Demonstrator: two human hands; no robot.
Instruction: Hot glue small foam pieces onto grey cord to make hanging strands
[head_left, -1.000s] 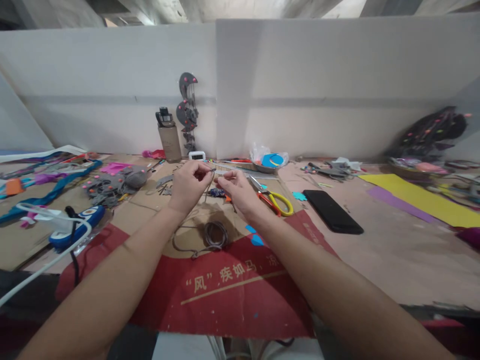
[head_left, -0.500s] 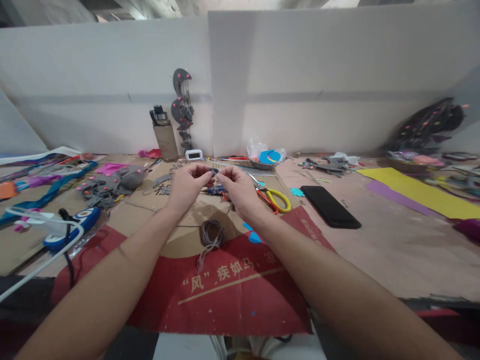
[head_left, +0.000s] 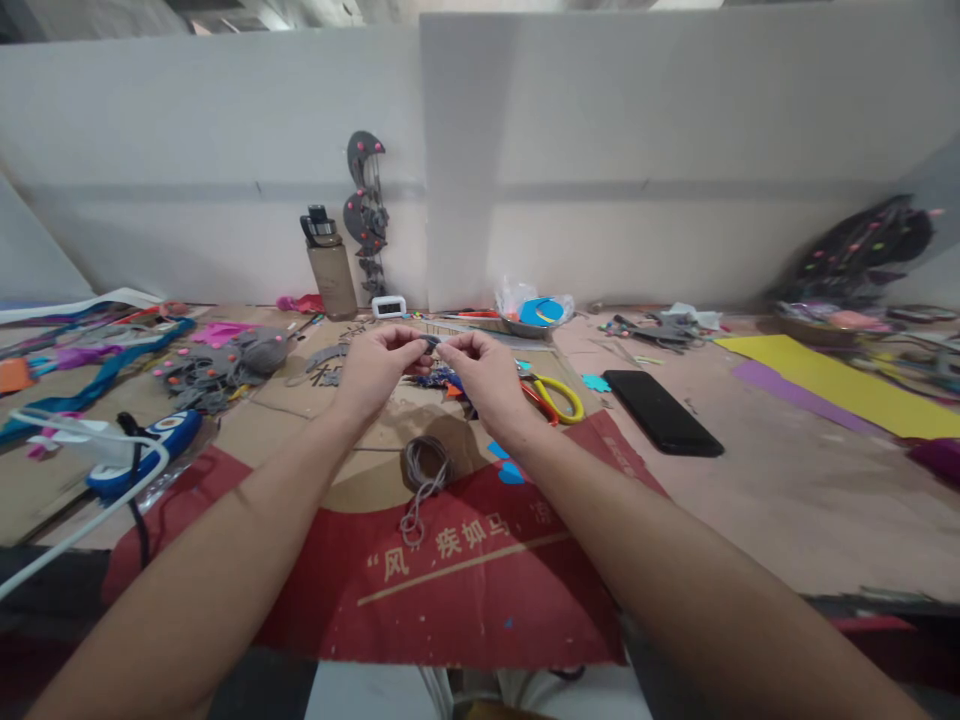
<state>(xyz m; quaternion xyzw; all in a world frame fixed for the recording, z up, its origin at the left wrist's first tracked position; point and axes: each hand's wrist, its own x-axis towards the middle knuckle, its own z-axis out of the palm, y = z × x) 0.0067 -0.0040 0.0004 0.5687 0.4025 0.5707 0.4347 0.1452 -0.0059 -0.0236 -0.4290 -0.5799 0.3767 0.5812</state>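
Head view. Left hand (head_left: 375, 365) and right hand (head_left: 484, 375) are raised together over the cardboard sheet (head_left: 450, 590), fingertips nearly meeting. Each pinches one end of a small grey piece (head_left: 431, 342) between thumb and forefinger, other fingers curled in. The piece is too small to tell whether it is cord or felt. Its long axis runs left-right across the gap between the hands, equally near both. A grey cord coil (head_left: 426, 462) lies flat on the cardboard, nearer the body than the hands and between the wrists, untouched. Yellow-handled scissors (head_left: 553, 397) are just right of the right hand, with a black phone (head_left: 661, 425) farther right. A water bottle (head_left: 330, 265) is beyond the left hand.
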